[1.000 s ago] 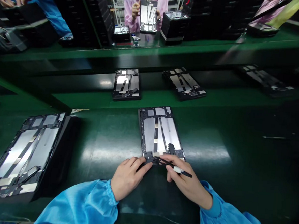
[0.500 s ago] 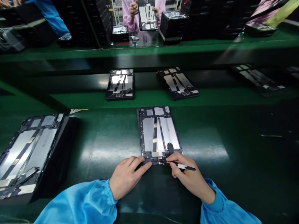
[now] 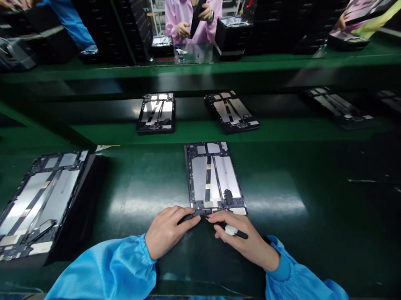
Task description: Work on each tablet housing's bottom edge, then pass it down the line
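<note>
An opened tablet, its silvery inner plates and dark ribbon strips showing, lies face up on the green bench in front of me. My left hand grips its lower left corner, with fingers at the edge and thumb along the bottom side. Pinched in my right hand is a slim black pen-like tool with a white section. Its dark tip points left at the tablet's bottom edge, close to my left thumb. Whether the tip touches the tablet I cannot tell; my fingers partly cover that spot.
At left, another opened tablet tops a dark stack. Two opened tablets lie farther back, with more at far right. Across the raised green ledge, a person in pink holds a dark slab beside tall black stacks.
My right hand and its tool have moved left and slightly down along the tablet's bottom edge. The back-row tablets have shifted left in view. The person opposite has turned their slab edge-on.
</note>
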Tool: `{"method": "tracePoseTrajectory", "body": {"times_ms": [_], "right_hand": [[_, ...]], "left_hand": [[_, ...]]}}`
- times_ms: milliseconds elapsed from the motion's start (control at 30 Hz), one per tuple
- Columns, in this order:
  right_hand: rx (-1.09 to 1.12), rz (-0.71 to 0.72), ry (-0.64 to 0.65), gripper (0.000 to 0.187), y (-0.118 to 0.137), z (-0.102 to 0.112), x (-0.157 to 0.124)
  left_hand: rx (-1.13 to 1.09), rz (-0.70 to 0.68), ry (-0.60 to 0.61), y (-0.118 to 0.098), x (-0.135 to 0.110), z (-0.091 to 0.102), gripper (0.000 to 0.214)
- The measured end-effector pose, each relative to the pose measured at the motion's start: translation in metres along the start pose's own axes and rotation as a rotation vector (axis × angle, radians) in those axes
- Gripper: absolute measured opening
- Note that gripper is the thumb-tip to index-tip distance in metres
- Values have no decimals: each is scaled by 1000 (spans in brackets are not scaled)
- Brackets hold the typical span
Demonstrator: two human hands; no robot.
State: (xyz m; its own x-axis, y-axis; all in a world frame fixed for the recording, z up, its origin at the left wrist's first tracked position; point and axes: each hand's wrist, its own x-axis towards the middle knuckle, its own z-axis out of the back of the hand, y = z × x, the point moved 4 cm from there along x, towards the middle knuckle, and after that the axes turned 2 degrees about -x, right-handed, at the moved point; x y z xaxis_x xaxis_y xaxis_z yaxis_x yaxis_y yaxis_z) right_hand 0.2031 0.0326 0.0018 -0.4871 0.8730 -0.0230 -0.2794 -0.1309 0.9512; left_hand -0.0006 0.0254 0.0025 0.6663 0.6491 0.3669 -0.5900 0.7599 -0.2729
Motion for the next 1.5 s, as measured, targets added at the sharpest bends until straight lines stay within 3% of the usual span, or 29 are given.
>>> {"method": "tracePoseTrajectory", "body": {"times_ms": [200, 367, 600, 800, 933, 1133, 1500], "right_hand": [[173, -247, -65, 26, -18, -1, -15], [-42, -244, -6, 18, -17, 3, -23], [-200, -160, 30, 13, -5, -3, -18], [211, -280, -27, 27, -16, 5, -16], [235, -235, -109, 32, -5, 28, 14], [204, -331, 83, 25, 1, 18, 61], [193, -373, 127, 23, -8, 10, 70]], "left_hand": [[-46, -87, 72, -33, -9, 1, 28], [-27, -203, 187, -51, -15, -7, 30], [-25, -184, 197, -47, -15, -12, 30], [-40, -183, 175, -50, -15, -9, 31], [-66, -106, 80, -36, -8, 0, 28], [-22, 0, -27, -7, 0, 4, 20], [-46, 37, -47, -7, 0, 1, 18]]}}
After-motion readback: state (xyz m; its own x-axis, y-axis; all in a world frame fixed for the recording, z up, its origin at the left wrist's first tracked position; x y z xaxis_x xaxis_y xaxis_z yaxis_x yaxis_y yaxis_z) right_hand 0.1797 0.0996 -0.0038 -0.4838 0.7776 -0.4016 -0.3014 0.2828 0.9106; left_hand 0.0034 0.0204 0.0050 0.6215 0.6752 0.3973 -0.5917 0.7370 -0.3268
